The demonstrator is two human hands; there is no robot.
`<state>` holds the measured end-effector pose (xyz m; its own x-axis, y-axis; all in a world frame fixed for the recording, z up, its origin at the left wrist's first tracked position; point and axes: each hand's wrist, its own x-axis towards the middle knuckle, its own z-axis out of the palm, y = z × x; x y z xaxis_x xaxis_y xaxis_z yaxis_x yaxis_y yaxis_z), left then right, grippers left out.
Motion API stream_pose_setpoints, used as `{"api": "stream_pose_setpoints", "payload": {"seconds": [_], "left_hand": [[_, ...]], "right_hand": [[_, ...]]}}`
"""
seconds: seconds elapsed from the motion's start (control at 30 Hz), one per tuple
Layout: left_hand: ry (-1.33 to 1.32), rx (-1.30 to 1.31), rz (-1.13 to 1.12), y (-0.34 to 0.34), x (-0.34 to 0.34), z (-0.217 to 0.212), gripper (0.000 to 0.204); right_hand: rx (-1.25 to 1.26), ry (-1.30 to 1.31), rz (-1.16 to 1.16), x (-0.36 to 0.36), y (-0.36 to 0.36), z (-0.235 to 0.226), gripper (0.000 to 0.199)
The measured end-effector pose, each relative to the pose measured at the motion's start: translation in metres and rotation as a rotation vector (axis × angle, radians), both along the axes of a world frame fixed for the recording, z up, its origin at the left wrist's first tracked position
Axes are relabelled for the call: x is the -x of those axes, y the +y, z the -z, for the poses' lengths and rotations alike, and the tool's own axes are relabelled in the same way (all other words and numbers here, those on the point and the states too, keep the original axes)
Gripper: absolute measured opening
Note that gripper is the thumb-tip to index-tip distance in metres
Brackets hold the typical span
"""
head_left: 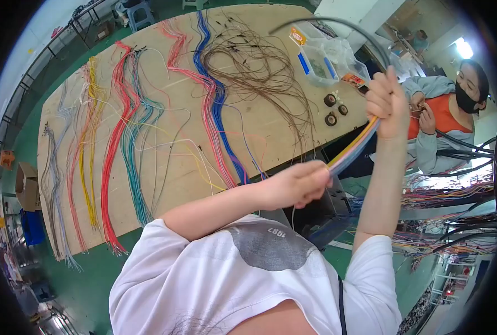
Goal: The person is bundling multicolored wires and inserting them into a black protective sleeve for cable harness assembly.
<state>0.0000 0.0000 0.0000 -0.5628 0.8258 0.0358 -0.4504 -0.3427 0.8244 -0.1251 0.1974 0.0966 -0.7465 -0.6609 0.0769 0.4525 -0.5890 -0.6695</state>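
Workshop floor in green surrounds a wooden surface (164, 184) strewn with coloured wire bundles (120, 139). From my remote seat, the left hand (296, 184) has its fingers (315, 177) pinched on one end of a multicoloured wire bundle (353, 146); the right hand (388, 106) is closed round it higher up, where it enters a black sleeve (337, 22). I judge it light, floppy, slippery; best gripped near the sleeve mouth

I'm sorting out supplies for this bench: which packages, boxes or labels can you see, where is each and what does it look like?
Small packet: far end of the wooden board, flat, orange and yellow with a pale label.
Clear plastic boxes: beside the packet, rectangular, see-through, blue pieces alongside.
Cardboard box: on the floor left of the board, brown, open.
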Motion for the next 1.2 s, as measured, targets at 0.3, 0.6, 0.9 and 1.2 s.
{"api": "stream_pose_setpoints", "payload": {"seconds": [0.3,0.6,0.9,1.2], "left_hand": [[-0.236,0.23,-0.157,0.014,-0.01,0.022,0.028],[-0.346,0.237,-0.281,0.023,-0.009,0.028,0.023],[-0.21,0.163,-0.394,0.015,0.01,0.029,0.027],[0.004,0.337,-0.36,0.009,0.011,0.019,0.031]], "right_hand": [[-0.17,-0.357,0.321,0.008,-0.005,0.078,0.037],[-0.243,-0.379,0.64,-0.032,-0.045,0.087,0.043],[-0.282,-0.385,0.625,-0.045,-0.06,0.055,0.029],[-0.037,-0.404,0.576,-0.081,-0.074,0.075,0.031]]}}
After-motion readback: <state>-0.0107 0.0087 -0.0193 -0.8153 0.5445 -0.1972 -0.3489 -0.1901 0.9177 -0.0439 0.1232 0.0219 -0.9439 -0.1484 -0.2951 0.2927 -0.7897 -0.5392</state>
